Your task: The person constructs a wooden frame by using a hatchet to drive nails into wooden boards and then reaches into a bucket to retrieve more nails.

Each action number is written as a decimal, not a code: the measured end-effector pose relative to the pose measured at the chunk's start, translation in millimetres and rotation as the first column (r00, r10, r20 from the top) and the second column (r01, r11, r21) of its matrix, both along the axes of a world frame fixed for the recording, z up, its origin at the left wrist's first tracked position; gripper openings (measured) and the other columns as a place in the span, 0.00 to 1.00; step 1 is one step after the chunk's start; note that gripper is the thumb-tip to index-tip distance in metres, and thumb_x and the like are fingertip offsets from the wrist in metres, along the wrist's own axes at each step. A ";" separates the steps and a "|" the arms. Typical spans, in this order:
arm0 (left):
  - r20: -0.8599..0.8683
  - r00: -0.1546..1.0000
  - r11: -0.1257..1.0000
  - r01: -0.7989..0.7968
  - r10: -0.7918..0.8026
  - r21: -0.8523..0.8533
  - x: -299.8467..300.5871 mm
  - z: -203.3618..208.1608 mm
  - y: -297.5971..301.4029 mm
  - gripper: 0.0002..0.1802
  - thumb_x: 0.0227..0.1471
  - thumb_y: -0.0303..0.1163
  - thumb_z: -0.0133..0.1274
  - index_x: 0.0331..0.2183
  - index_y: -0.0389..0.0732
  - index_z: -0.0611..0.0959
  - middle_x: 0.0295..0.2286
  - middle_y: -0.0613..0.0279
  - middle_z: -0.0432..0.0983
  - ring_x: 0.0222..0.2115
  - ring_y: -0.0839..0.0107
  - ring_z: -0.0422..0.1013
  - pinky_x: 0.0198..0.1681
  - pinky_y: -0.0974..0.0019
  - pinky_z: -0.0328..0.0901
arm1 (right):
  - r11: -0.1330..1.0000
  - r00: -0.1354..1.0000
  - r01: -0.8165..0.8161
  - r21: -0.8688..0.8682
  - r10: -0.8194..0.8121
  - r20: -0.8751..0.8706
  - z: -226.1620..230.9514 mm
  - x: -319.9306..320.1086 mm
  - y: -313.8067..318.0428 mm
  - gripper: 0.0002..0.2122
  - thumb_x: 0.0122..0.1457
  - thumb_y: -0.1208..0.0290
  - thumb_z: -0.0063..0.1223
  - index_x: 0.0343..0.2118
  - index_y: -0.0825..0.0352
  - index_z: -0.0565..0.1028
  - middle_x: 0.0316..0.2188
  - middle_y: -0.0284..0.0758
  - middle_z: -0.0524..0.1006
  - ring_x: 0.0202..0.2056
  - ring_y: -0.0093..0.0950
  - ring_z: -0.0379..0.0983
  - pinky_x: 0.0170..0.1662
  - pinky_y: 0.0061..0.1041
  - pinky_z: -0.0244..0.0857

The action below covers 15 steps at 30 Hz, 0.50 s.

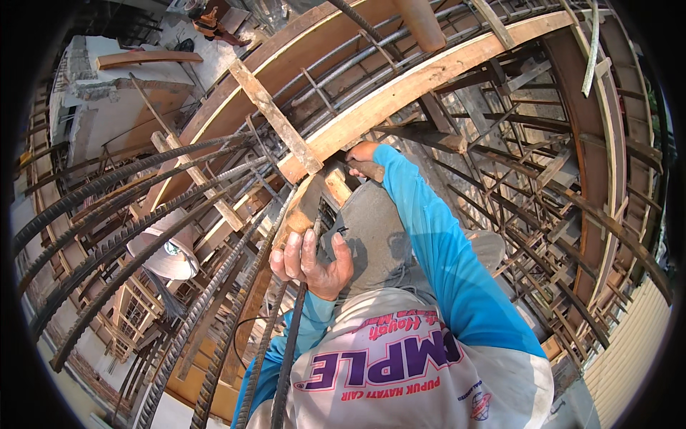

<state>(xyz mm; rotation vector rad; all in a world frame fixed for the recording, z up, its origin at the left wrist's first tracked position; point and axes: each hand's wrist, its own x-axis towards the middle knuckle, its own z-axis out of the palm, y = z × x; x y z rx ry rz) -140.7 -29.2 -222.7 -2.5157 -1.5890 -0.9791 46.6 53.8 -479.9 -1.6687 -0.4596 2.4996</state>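
Note:
My left hand (314,266) is palm up with its fingers half curled and the thumb apart. Nothing shows in its palm. Its fingertips are at the lower end of a short wooden block (303,206), beside the upright rebar. My right hand (363,151) reaches forward past my knee, its fingers closed round what looks like a wooden handle (369,170); the far end is hidden. Just ahead of both hands lies the end of a long timber edge board (400,118), with a wooden crosspiece (275,114) over it.
Thick ribbed rebars (128,179) fan out to the left. Behind the edge board, a rebar cage (321,89) runs inside the formwork. Timber scaffolding (529,171) drops away at right. A whitish bucket (171,250) is at left. Far below, a person (207,25) is on a slab.

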 end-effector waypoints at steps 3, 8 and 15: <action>-0.010 1.000 0.999 0.015 -0.015 0.040 2.1 2.7 3.4 0.29 0.43 0.35 0.56 0.48 0.39 0.68 0.48 0.57 0.57 0.51 0.56 0.49 0.55 0.49 0.45 | 0.992 0.989 0.119 -0.033 -0.116 0.090 22.0 -0.3 -0.6 0.11 0.59 0.68 0.42 0.32 0.74 0.70 0.22 0.42 0.75 0.16 0.29 0.68 0.19 0.30 0.66; 0.020 1.000 0.999 0.013 -0.014 0.033 2.0 0.1 2.3 0.29 0.42 0.35 0.56 0.48 0.39 0.69 0.49 0.56 0.59 0.52 0.56 0.50 0.56 0.50 0.45 | 0.895 0.895 0.446 -0.022 -0.445 0.020 70.6 35.1 -19.1 0.11 0.58 0.67 0.43 0.35 0.71 0.69 0.21 0.41 0.74 0.17 0.28 0.69 0.18 0.28 0.66; 0.147 0.987 0.998 0.062 -0.061 -0.003 4.5 2.8 -2.6 0.30 0.43 0.32 0.54 0.50 0.36 0.67 0.51 0.54 0.58 0.56 0.56 0.47 0.59 0.51 0.41 | 0.883 0.907 0.324 0.340 -0.392 0.152 209.5 78.4 -103.2 0.18 0.57 0.69 0.48 0.48 0.70 0.64 0.21 0.36 0.71 0.18 0.24 0.68 0.19 0.25 0.66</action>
